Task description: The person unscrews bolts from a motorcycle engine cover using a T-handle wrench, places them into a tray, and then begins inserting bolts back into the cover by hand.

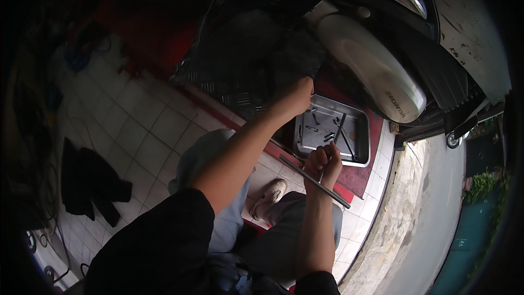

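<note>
Nearest to us, at the lower middle of the frame, our black sleeves and grey trousers fill the view, with a pale shoe (271, 190) planted on the white tiled floor (136, 131). Just above it, right of centre, our right hand (324, 165) is clenched around a long metal T-handle wrench (315, 181), whose bar runs slantwise from centre down toward the lower right. Beyond that hand, a shallow metal tray (360, 131) sits on the red platform (360, 177), holding a few bolts and slim tools. At the tray's upper left corner, our left hand (299, 95) reaches up to the dark underside of the scooter (256, 60); its fingers are hidden against the dark parts, so we cannot tell whether it grips anything. Farther up and to the right lies the scooter's silver exhaust cover (371, 65). At the lower left, a black cloth (90, 180) lies on the tiles.
</note>
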`<state>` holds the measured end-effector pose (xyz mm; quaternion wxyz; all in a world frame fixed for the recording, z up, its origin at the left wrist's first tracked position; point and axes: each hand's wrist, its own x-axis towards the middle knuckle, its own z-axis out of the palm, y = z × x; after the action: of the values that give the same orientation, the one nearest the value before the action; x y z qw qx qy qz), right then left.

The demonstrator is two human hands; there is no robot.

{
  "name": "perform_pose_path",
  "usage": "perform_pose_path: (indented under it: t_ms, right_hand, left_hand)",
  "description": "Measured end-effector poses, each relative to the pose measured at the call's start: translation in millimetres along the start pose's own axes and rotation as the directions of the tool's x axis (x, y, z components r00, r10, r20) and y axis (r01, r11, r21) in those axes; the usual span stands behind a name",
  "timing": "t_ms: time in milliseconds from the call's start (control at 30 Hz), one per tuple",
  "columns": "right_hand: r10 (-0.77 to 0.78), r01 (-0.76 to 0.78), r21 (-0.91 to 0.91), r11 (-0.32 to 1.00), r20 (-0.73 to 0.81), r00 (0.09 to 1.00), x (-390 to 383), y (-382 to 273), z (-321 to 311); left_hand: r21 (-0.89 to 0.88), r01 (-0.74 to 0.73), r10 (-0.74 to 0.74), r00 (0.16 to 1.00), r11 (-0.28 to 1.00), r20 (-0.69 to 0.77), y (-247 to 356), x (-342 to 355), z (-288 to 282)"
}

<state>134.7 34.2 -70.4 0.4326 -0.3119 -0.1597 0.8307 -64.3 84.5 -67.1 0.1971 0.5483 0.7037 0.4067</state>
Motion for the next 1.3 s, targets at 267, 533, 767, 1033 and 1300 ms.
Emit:
perform_pose_path:
  t_ms: [267, 533, 767, 1033, 1300]
  right_hand:
    - [0.024, -0.024, -0.026, 0.999, -0.003, 1.000, 2.5, 4.0, -1.7]
    - [0.056, -0.055, -0.044, 0.997, 0.031, 0.998, 4.2, 7.1, -8.2]
    - [0.073, -0.073, -0.076, 0.994, -0.004, 0.997, 6.1, 11.8, -9.2]
    - [0.090, -0.091, -0.049, 0.995, -0.020, 0.996, 3.8, 15.9, 2.5]
    - [0.027, -0.027, 0.016, 1.000, -0.059, 0.998, 0.1, 16.8, 9.9]
  left_hand:
    - [-0.489, -0.116, -0.106, 0.909, 0.865, -0.403, 11.6, 13.7, -71.1]
    - [-0.814, -0.377, -0.206, 0.840, 0.441, -0.501, 19.9, 30.1, -69.5]
    - [-0.849, -0.417, -0.159, 0.861, 0.324, -0.483, 13.2, 39.6, -61.1]
    - [-0.851, -0.419, -0.200, 0.848, 0.315, -0.492, 18.2, 41.4, -67.2]
    - [-0.869, -0.415, -0.293, 0.824, 0.268, -0.485, 32.1, 49.6, -64.6]
